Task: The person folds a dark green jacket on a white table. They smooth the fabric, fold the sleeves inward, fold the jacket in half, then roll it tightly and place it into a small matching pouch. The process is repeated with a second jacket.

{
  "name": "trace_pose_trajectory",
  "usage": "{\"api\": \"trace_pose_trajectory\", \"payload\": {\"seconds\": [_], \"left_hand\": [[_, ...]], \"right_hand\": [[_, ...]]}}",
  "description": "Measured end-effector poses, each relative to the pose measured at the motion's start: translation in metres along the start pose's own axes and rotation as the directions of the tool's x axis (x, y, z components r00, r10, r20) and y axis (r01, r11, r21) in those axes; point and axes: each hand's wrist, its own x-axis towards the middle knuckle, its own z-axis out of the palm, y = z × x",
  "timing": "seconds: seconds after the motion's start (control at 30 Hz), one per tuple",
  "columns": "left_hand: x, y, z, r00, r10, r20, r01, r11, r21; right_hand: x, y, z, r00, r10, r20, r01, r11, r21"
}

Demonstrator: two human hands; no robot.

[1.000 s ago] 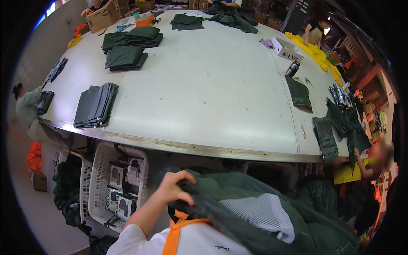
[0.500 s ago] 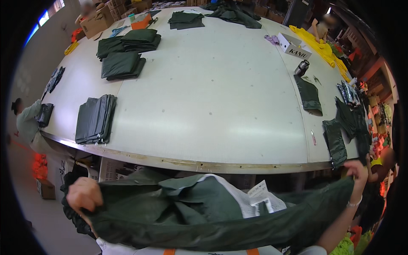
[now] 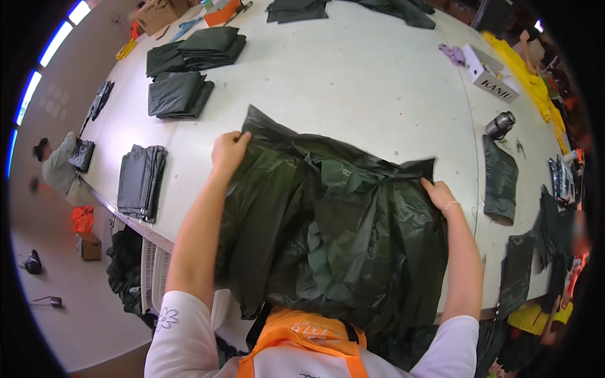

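A dark green, shiny waterproof garment (image 3: 372,246) is stretched between my two hands over the front of the white table. My left hand (image 3: 230,151) pinches its upper left edge, and a corner of the cloth sticks up beyond the fingers. At the upper right edge, my right hand (image 3: 439,192) grips the cloth with the thumb on top. The garment hangs in loose folds toward my orange apron (image 3: 302,332). Its exact kind cannot be made out, and its lower end is partly hidden beneath the folds.
On the white table (image 3: 353,82) lie folded dark green stacks (image 3: 142,183) at left and more (image 3: 211,47) farther back. A white box (image 3: 490,72), a dark bottle (image 3: 501,125) and dark green pieces (image 3: 500,179) lie at right. A person (image 3: 60,160) stands at the left edge.
Both hands have moved forward and closer together, lifting the garment from below the table's front edge to over the table. The white lining and label no longer show. The view has shifted.
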Motion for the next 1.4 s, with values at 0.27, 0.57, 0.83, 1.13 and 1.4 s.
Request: {"api": "trace_pose_trajectory", "payload": {"seconds": [0.27, 0.57, 0.83, 1.13, 1.4], "left_hand": [[0.012, -0.026, 0.132, 0.990, -0.119, 0.074, 0.096, 0.961, 0.259], [0.013, -0.064, 0.159, 0.999, 0.008, -0.034, -0.002, 0.988, 0.157], [-0.066, -0.012, 0.090, 0.899, 0.402, -0.172, -0.435, 0.862, -0.259], [-0.273, 0.015, 0.106, 0.036, 0.383, 0.923, 0.935, 0.314, -0.167], [-0.264, 0.080, 0.084, 0.404, 0.117, 0.907, 0.909, -0.165, -0.383]], "right_hand": [[0.016, 0.015, 0.062, 0.917, 0.010, -0.399, -0.077, 0.985, -0.153], [-0.178, -0.101, 0.116, 0.908, -0.414, 0.068, 0.411, 0.910, 0.060], [-0.154, -0.010, 0.217, 0.974, 0.142, -0.174, -0.035, 0.860, 0.510], [-0.187, -0.101, 0.136, 0.972, 0.041, 0.231, -0.190, -0.441, 0.877], [-0.186, -0.100, 0.145, 0.975, 0.086, -0.204, 0.165, 0.331, 0.929]]}}
